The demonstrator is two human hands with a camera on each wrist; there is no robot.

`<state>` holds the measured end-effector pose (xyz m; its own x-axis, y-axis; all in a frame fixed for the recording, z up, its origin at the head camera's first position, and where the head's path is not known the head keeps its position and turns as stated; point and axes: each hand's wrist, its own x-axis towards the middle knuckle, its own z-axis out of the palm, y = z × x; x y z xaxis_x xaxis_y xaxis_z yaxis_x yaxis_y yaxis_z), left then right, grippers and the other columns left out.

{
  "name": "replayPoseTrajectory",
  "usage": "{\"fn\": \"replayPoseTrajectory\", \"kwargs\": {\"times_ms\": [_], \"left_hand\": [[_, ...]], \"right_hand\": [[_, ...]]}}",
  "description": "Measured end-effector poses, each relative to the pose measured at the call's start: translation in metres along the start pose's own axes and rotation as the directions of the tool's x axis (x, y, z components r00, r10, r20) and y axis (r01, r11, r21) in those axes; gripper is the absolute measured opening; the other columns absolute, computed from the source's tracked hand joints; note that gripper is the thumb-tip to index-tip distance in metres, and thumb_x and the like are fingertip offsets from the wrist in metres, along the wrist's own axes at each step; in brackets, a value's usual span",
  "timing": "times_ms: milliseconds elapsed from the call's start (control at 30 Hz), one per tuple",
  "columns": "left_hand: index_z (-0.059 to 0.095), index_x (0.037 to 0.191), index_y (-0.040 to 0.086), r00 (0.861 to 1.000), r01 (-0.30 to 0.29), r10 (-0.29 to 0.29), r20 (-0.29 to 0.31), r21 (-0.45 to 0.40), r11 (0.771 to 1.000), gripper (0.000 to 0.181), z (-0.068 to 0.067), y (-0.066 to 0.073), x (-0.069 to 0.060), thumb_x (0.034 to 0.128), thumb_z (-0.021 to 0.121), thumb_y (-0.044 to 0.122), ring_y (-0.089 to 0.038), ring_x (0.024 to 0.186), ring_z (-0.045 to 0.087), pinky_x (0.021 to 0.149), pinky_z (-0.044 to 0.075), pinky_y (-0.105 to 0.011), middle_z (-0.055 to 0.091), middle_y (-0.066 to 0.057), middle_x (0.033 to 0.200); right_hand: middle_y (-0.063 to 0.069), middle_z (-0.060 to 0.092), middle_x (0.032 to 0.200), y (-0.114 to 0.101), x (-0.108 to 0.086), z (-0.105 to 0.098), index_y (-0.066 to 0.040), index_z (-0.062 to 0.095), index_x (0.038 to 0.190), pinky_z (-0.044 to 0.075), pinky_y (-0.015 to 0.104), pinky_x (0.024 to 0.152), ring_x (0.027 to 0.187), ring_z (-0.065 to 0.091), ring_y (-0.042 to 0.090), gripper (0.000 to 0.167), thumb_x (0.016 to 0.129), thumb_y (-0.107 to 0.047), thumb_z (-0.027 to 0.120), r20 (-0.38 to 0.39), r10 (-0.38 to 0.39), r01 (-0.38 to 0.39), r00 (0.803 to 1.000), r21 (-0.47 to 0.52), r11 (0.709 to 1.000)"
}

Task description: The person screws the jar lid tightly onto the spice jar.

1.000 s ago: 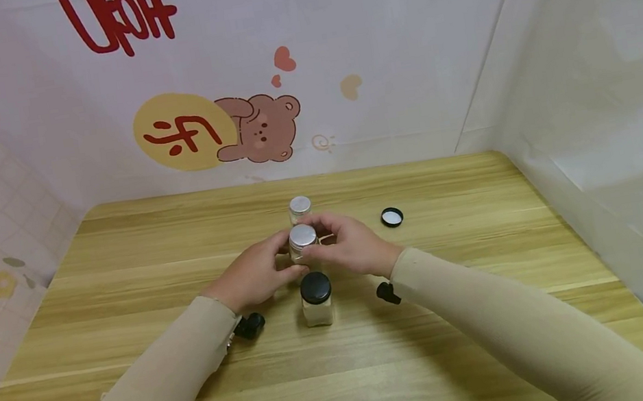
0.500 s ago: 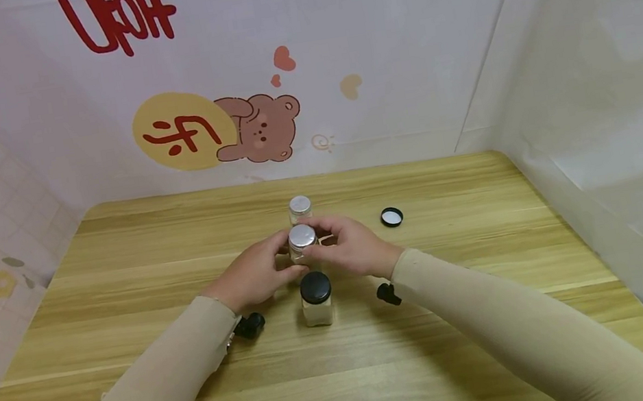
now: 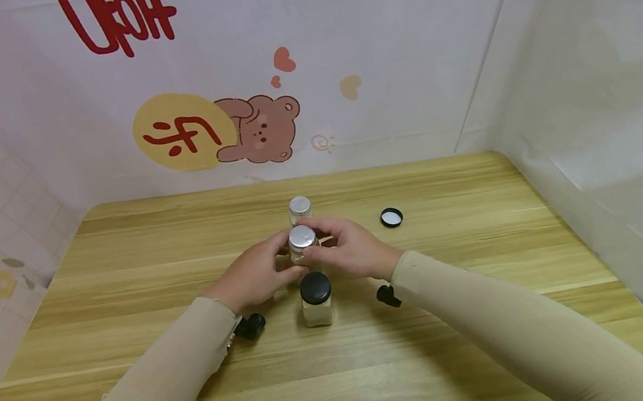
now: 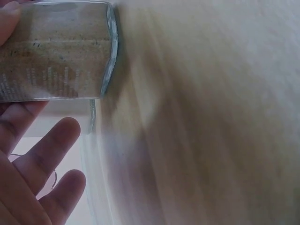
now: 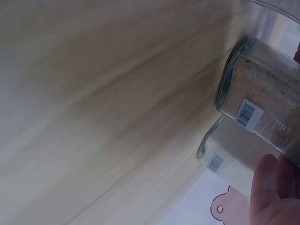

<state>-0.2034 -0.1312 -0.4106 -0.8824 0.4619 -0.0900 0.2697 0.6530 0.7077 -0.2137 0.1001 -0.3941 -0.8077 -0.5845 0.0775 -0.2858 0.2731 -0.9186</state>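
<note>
While the middle jar [image 4: 58, 51] stands upright on the table [image 3: 348, 377]: likely weighty, stiff, slick, breakable; its flat sides offer best hold.
Jar's look: clear glass, speckled brown filling [image 5: 265, 86], barcode sticker [image 5: 249, 115], silver lid [image 3: 302, 236].
Left hand [image 3: 253, 273]: pinching the jar's body!
Right hand [image 3: 356, 247]: thumb and fingers curled about its top!
Neighbours: black-lidded jar [image 3: 317, 306] in front, rear jar [image 3: 301, 211] behind.
</note>
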Motion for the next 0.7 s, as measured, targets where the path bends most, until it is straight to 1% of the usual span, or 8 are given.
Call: {"fn": "replayPoseTrajectory", "kwargs": {"times_ms": [133, 233, 300, 400, 500, 567, 700], "left_hand": [[0.048, 0.154, 0.03, 1.0, 0.003, -0.003, 0.002, -0.004, 1.0, 0.064, 0.0002, -0.0007, 0.0, 0.0976, 0.076, 0.043, -0.026, 0.137, 0.059, 0.117, 0.046, -0.054, 0.063, 0.0, 0.144], [0.047, 0.155, 0.03, 1.0, -0.001, 0.001, 0.003, -0.003, 1.0, 0.065, 0.0007, -0.0017, 0.0003, 0.0978, 0.076, 0.042, -0.026, 0.136, 0.059, 0.116, 0.046, -0.054, 0.063, -0.001, 0.144], [0.047, 0.155, 0.03, 1.0, -0.004, 0.004, 0.001, -0.002, 1.0, 0.065, 0.0009, -0.0019, 0.0006, 0.098, 0.076, 0.042, -0.026, 0.136, 0.059, 0.117, 0.046, -0.054, 0.063, -0.001, 0.144], [0.047, 0.155, 0.03, 1.0, -0.005, 0.005, -0.001, 0.003, 1.0, 0.065, 0.001, -0.0017, 0.0007, 0.0979, 0.076, 0.042, -0.027, 0.137, 0.059, 0.117, 0.046, -0.055, 0.063, -0.001, 0.145], [0.047, 0.156, 0.031, 1.0, 0.0, 0.0, -0.007, 0.011, 1.0, 0.067, 0.0009, -0.0013, 0.0002, 0.0974, 0.076, 0.045, -0.027, 0.137, 0.059, 0.116, 0.047, -0.055, 0.064, -0.001, 0.144], [0.047, 0.156, 0.031, 1.0, 0.0, 0.0, -0.012, 0.017, 1.0, 0.067, 0.0011, -0.0012, -0.0001, 0.097, 0.076, 0.046, -0.027, 0.136, 0.06, 0.115, 0.047, -0.055, 0.064, -0.002, 0.143], [0.046, 0.157, 0.03, 1.0, -0.014, 0.014, -0.015, 0.023, 1.0, 0.068, 0.0011, -0.0021, -0.0004, 0.0972, 0.076, 0.045, -0.028, 0.136, 0.059, 0.116, 0.046, -0.056, 0.064, -0.004, 0.144]], "right_hand": [[0.012, 0.066, 0.134, 0.0008, 0.0019, 0.0033, -0.005, 0.059, 0.145, 0.055, 0.046, 0.106, 0.125, 0.061, 0.026, 0.047, 0.1, -0.012, 0.073, -0.034, 0.029, -0.029, 0.999, 0.009, 1.0], [0.011, 0.067, 0.133, 0.0008, 0.0028, 0.0048, -0.006, 0.06, 0.141, 0.054, 0.047, 0.107, 0.124, 0.062, 0.025, 0.047, 0.098, -0.013, 0.076, -0.051, 0.043, -0.042, 0.998, 0.022, 0.999], [0.011, 0.066, 0.134, 0.0009, 0.0026, 0.0046, -0.005, 0.058, 0.144, 0.054, 0.048, 0.107, 0.125, 0.061, 0.025, 0.051, 0.098, -0.014, 0.077, -0.053, 0.043, -0.042, 0.998, 0.021, 0.999], [0.012, 0.064, 0.138, 0.0006, 0.0022, 0.0037, -0.003, 0.054, 0.149, 0.053, 0.048, 0.108, 0.127, 0.06, 0.026, 0.055, 0.1, -0.013, 0.074, -0.035, 0.035, -0.034, 0.999, 0.016, 0.999], [0.012, 0.064, 0.138, 0.0001, 0.0017, 0.0036, -0.004, 0.054, 0.151, 0.054, 0.044, 0.108, 0.128, 0.058, 0.025, 0.053, 0.101, -0.013, 0.071, -0.022, 0.039, -0.039, 0.999, 0.009, 0.999], [0.011, 0.065, 0.136, -0.0007, 0.0018, 0.0048, -0.006, 0.057, 0.148, 0.054, 0.042, 0.106, 0.126, 0.059, 0.024, 0.049, 0.101, -0.014, 0.071, -0.029, 0.053, -0.053, 0.998, 0.008, 0.999], [0.01, 0.065, 0.131, -0.0021, 0.0017, 0.0083, -0.009, 0.06, 0.139, 0.058, 0.038, 0.1, 0.118, 0.065, 0.028, 0.045, 0.097, -0.016, 0.077, -0.058, 0.096, -0.094, 0.994, 0.028, 0.995]]}}
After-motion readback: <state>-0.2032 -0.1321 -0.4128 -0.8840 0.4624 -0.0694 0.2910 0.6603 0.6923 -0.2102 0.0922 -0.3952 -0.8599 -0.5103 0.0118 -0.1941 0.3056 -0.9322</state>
